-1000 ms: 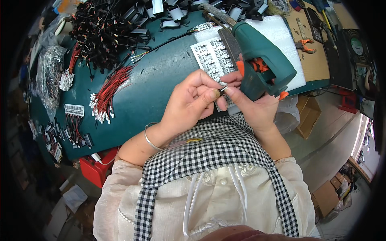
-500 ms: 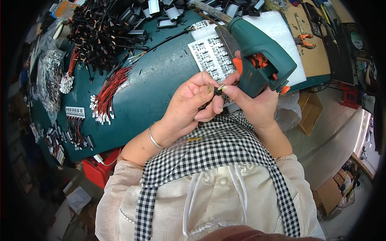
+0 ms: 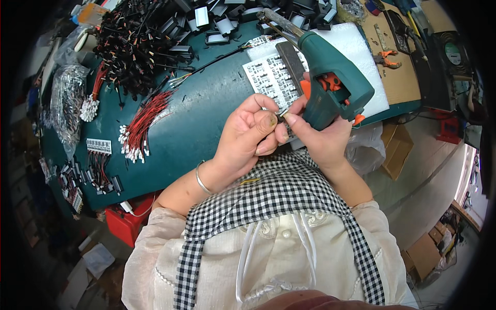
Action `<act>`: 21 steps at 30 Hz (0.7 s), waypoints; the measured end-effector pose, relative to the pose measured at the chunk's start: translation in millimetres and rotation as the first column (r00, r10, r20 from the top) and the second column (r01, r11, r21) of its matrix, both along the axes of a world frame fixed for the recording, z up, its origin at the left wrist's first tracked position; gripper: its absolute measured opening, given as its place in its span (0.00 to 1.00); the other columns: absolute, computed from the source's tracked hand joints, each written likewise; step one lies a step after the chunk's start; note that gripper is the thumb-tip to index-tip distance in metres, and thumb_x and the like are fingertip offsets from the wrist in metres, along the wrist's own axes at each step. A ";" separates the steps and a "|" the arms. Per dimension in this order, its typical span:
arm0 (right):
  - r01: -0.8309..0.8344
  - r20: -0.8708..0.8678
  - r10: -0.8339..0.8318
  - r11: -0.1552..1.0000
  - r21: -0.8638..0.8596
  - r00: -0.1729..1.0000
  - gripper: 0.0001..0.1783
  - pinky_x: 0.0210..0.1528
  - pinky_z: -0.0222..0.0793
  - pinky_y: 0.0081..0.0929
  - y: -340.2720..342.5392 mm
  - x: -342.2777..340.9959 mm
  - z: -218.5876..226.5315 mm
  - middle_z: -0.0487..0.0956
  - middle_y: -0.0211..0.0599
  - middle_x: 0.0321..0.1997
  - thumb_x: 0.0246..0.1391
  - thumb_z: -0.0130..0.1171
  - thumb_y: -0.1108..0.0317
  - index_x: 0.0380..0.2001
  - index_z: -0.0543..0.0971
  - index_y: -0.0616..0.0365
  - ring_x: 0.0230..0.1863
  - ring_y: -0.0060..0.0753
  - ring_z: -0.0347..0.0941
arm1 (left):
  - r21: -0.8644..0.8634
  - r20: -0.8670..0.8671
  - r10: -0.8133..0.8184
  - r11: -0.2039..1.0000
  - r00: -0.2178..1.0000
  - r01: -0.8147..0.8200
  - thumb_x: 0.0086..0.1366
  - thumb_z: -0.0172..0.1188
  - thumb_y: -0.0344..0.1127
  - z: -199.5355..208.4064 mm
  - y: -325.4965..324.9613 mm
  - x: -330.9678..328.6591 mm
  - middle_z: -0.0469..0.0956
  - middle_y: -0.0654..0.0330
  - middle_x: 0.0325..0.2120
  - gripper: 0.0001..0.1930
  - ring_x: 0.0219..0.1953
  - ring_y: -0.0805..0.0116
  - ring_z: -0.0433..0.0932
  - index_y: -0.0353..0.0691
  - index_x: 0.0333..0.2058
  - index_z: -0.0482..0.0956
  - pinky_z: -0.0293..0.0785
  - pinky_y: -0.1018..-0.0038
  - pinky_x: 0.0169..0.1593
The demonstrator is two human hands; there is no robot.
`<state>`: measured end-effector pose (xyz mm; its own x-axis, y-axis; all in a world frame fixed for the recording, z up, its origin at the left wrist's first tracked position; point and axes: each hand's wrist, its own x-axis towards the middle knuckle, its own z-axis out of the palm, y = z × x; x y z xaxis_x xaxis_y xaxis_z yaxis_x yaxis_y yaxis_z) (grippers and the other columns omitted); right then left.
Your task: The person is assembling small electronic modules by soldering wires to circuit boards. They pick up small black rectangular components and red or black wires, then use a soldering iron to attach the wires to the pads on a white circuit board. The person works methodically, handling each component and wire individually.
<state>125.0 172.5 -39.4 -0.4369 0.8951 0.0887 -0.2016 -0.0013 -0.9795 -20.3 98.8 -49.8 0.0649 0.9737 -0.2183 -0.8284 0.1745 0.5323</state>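
Observation:
My left hand (image 3: 250,128) is closed, its thumb and fingers pinching a small dark part with a shiny metal end (image 3: 281,114). My right hand (image 3: 326,140) meets it there, thumb and forefinger at the metal end. The green soldering gun (image 3: 338,70), with orange-red trigger parts and a long metal barrel pointing away, rests in my right hand, its handle against the palm. Most of the small part is hidden by my fingertips. Beyond the hands lies a white panel of circuit boards (image 3: 263,77), with a dark bar (image 3: 290,64) across it.
A heap of black cables (image 3: 132,46) fills the far left of the green table (image 3: 206,98). Red wires with white plugs (image 3: 147,121) lie nearer. White foam (image 3: 356,62) is under the gun. Orange-handled pliers (image 3: 387,59) lie right. A red stool (image 3: 124,222) stands below the left edge.
Both hands stay together around the small part, whose dark body now shows less. The gun, still in the right hand, has tilted slightly, and the whole view has shifted a little.

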 end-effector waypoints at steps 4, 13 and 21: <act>-0.002 -0.048 0.001 1.000 -0.025 0.999 0.16 0.33 0.72 0.16 -3.2 -1.4 0.3 0.79 0.34 0.33 0.48 0.62 0.82 0.43 0.74 0.68 0.31 0.18 0.75 | -0.014 -0.284 0.063 0.997 0.957 -0.070 0.68 0.54 0.29 7.5 -0.6 1.2 0.79 0.56 0.26 0.09 0.17 0.83 0.66 0.34 0.46 0.71 0.58 0.87 0.20; 0.003 -0.036 -0.006 0.996 -0.084 0.999 0.09 0.28 0.71 0.16 -1.7 -3.5 8.2 0.79 0.33 0.30 0.48 0.60 0.83 0.35 0.75 0.67 0.27 0.18 0.74 | 0.063 -0.574 0.081 0.996 0.815 -0.055 0.66 0.56 0.25 10.6 -5.6 -0.5 0.81 0.53 0.29 0.08 0.21 0.82 0.71 0.31 0.43 0.71 0.65 0.86 0.23; -0.028 0.102 0.040 0.992 -0.119 0.994 0.33 0.41 0.72 0.22 -1.4 -1.1 1.4 0.76 0.38 0.35 0.42 0.60 0.84 0.55 0.64 0.73 0.35 0.21 0.74 | 0.052 -0.539 0.169 0.984 0.825 -0.168 0.68 0.53 0.28 2.2 -8.8 8.1 0.78 0.59 0.29 0.07 0.24 0.84 0.70 0.32 0.43 0.70 0.64 0.87 0.25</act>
<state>124.0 171.1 -37.9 -0.4684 0.8812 -0.0640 -0.0961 -0.1228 -0.9878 -12.2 90.0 -47.6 -0.2276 0.9592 -0.1678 -0.4258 0.0570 0.9030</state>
